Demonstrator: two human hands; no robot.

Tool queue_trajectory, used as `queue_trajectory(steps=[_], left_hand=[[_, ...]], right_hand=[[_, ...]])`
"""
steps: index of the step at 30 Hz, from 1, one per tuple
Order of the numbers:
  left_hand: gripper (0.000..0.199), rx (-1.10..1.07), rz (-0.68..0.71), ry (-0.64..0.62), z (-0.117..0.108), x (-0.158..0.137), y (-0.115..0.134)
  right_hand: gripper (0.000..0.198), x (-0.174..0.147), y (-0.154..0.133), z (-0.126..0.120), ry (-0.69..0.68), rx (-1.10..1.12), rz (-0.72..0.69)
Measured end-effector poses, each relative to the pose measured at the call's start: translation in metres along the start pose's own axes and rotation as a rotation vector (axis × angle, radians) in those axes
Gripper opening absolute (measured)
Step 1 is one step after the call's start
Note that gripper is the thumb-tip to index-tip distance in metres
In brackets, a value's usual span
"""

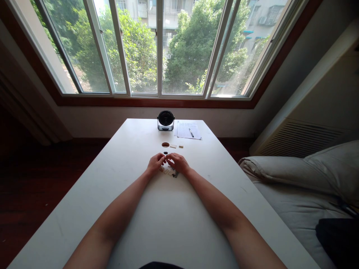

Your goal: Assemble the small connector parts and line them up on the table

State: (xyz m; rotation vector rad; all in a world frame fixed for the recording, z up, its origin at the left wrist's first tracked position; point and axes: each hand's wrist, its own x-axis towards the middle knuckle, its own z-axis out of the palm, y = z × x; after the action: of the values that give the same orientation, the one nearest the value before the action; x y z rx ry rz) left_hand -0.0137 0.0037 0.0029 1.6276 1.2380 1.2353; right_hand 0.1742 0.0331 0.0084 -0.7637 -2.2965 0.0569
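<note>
Two hands are facing each other over the counter (134, 142), nearer its far edge than its near one. The left hand (156, 163) and right hand (178, 162) are curling their fingers inward; whether they are pinching anything, I cannot tell. Small pieces (168, 172) are lying just nearside, partly hidden. Close fingertip handling of them seems to be going on, and the next move is probably calling for a light, steady pinch.
</note>
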Motion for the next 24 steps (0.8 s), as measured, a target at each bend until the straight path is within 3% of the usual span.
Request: queue_trajectory(steps=[24], left_hand=[[0.033, -0.012, -0.008, -0.029, -0.0026, 0.0028, -0.0058]], right_hand=[[0.014, -0.0005, 0.0005, -0.003, -0.045, -0.071, -0.064]])
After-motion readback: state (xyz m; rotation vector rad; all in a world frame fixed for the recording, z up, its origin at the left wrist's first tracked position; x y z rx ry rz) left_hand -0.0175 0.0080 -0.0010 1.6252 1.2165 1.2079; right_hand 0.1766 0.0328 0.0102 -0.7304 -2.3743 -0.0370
